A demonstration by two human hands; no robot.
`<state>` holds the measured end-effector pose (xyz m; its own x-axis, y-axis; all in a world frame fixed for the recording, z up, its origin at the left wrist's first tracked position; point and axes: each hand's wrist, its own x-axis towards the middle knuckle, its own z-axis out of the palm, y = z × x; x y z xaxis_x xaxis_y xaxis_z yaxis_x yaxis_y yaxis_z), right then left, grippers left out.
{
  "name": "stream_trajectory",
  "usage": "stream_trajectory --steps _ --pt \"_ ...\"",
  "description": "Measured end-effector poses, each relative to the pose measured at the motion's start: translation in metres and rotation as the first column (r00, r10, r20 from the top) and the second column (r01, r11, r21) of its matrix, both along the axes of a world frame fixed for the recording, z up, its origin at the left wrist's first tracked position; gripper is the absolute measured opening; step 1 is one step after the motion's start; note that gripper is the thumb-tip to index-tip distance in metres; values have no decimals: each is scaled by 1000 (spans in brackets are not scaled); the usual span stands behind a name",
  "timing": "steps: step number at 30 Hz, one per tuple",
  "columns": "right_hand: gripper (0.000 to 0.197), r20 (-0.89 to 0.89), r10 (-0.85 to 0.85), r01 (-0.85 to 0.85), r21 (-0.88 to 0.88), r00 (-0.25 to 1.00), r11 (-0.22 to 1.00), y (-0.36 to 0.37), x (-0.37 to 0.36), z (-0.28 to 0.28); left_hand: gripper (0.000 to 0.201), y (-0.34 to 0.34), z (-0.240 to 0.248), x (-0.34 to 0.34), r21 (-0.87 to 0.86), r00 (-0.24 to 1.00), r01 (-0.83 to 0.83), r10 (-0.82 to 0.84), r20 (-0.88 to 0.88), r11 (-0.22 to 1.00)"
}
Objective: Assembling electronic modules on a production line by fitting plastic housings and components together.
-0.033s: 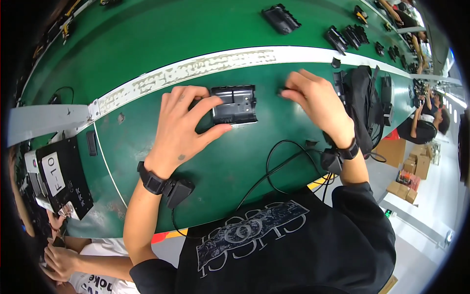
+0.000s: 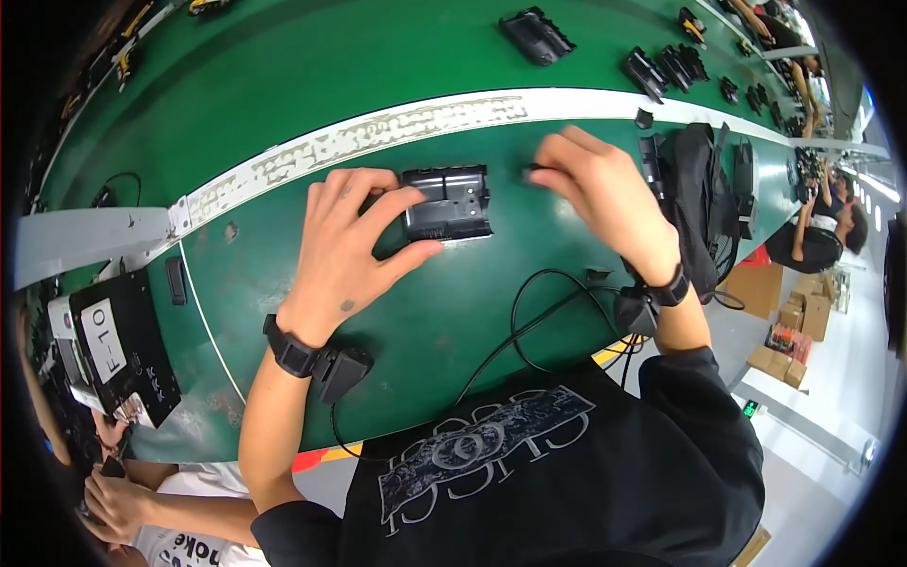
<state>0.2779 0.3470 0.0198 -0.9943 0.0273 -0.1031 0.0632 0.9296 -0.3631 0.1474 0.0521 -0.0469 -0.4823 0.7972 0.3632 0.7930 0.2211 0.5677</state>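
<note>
A black, shallow plastic housing lies on the green bench with its hollow side up, showing ribs and small holes inside. My left hand grips its left end, the thumb along the near edge and the fingers over the far side. To the right of the housing, apart from it, my right hand is closed in a pinch. A small dark piece sticks out at its fingertips, too blurred to make out its kind. Both my wrists carry black straps with box-shaped devices.
A black bag lies right of my right hand. Thin black cables loop across the near bench. Beyond a white strip lie several more black housings. At the left stand a black box and a co-worker's hands.
My right hand has moved slightly left, bringing the small dark piece closer to the housing. My left hand keeps its hold on the housing.
</note>
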Motion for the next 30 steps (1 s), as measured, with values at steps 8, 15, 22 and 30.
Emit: stream_trajectory --steps 8,15,22,30 --pt "20 -138 350 -343 74 926 936 -62 -28 5 47 -1 3 2 -39 1000 -14 14 -1 999" --pt "19 -47 354 -334 237 934 912 -71 -35 -4 48 -3 -4 5 -39 1000 -21 21 -5 999" --pt "14 -43 485 -471 178 873 864 -64 -56 -2 48 -2 -3 -1 -37 1000 -23 23 -20 999" --pt "15 -106 437 -398 264 893 879 -65 -47 -9 54 0 1 -2 86 998 -55 52 41 995"
